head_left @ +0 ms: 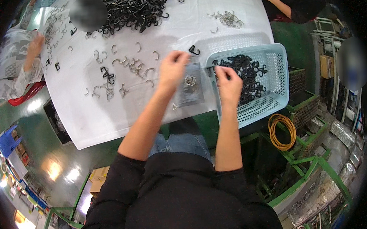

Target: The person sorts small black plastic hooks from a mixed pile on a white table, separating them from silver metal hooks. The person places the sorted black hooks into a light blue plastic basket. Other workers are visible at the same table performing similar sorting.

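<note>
The small clear bag [189, 86] sits pinched in my left hand [172, 70] — fingers clamped on its top edge. My right hand [228, 83] pinches the bag's other edge beside the blue basket [277, 95] — a loose grip could, I judge, spill the metal rings across the counter [110, 117].

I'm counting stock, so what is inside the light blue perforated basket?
The basket holds a heap of small black hook-shaped clips. The right hand covers the heap's left edge, so what lies under it and beneath the pile cannot be seen.
</note>
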Action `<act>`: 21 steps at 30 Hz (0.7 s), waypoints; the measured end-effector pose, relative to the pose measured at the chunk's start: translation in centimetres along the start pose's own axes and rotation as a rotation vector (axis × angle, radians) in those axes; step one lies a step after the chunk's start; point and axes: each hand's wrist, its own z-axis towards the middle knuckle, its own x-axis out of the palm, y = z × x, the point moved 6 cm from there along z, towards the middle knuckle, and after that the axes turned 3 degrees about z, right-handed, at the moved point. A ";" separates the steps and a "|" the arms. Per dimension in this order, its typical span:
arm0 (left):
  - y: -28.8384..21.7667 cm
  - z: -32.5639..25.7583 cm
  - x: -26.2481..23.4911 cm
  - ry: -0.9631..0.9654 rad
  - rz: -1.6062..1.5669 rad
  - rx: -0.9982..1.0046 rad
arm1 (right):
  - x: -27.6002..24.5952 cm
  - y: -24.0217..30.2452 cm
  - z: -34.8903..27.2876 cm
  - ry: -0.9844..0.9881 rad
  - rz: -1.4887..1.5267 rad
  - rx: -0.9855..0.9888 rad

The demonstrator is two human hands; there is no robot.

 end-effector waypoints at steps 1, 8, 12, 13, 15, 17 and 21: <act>-0.4 -0.6 3.3 0.050 0.006 0.014 | -2.5 -1.2 0.3 -0.088 -0.082 0.076; -3.3 -2.9 14.9 0.225 0.160 0.247 | -8.7 -1.1 0.7 -0.454 -0.596 -0.080; -2.9 0.0 4.3 -0.100 0.127 0.530 | 0.7 5.1 0.6 -0.075 -0.414 -0.586; -1.6 1.1 0.2 -0.215 0.129 0.480 | 4.8 5.1 0.9 0.135 -0.347 -0.522; 1.4 2.4 -8.8 -0.444 0.393 0.338 | 11.3 4.6 1.8 0.265 -0.377 -0.461; 3.9 1.7 -16.7 -0.669 0.549 0.316 | 15.2 2.3 2.8 0.115 -0.571 -0.306; 7.4 1.2 -25.2 -1.020 0.889 0.053 | 17.6 -2.1 3.6 -0.060 -0.952 -0.205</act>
